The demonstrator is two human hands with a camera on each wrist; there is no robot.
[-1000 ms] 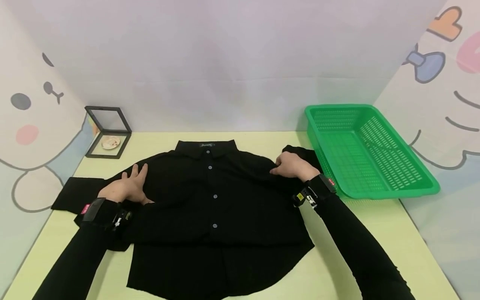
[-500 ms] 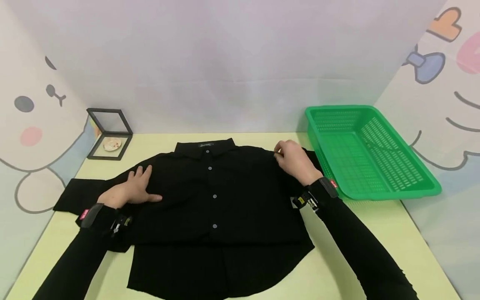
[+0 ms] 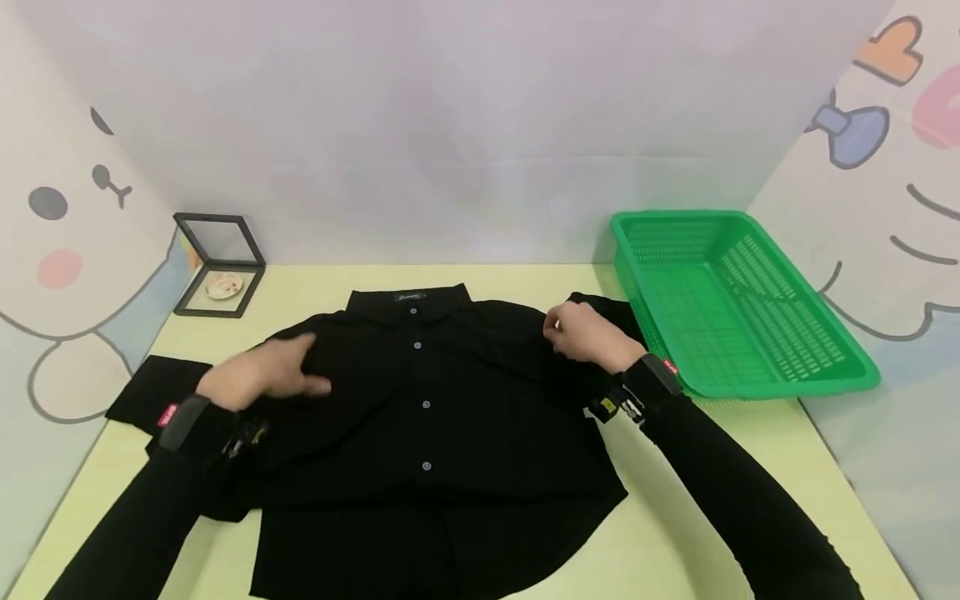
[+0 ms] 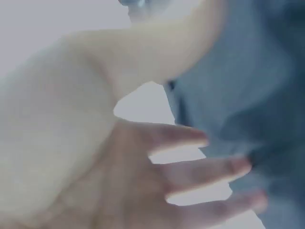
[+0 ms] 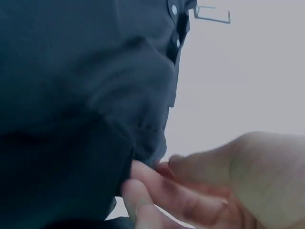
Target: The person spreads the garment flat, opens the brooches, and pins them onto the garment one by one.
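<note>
A black button-up shirt (image 3: 367, 400) lies front side up on the pale yellow table, collar toward the back wall. In the head view, my right hand (image 3: 588, 335) pinches cloth at the shirt's right-hand shoulder, by the start of the sleeve. The right wrist view has its thumb and bent fingers (image 5: 164, 188) at a fold of the cloth. Over the left-hand shoulder is my left hand (image 3: 262, 373), slightly blurred, with thumb and fingers extended. Its spread fingers (image 4: 205, 174) show above the shirt in the left wrist view; whether they touch it I cannot tell.
A green perforated plastic basket (image 3: 787, 388) stands at the back right, close to the right sleeve's end. At the back left is a black-framed hinged case (image 3: 208, 313) with a round patterned disc inside. White walls with cartoon prints surround the table.
The shirt's collar, buttons and lower edge have slid slightly toward me. My right hand, raised with the shoulder cloth half a second ago, is lower. The left hand's fingers have shifted and look less spread.
</note>
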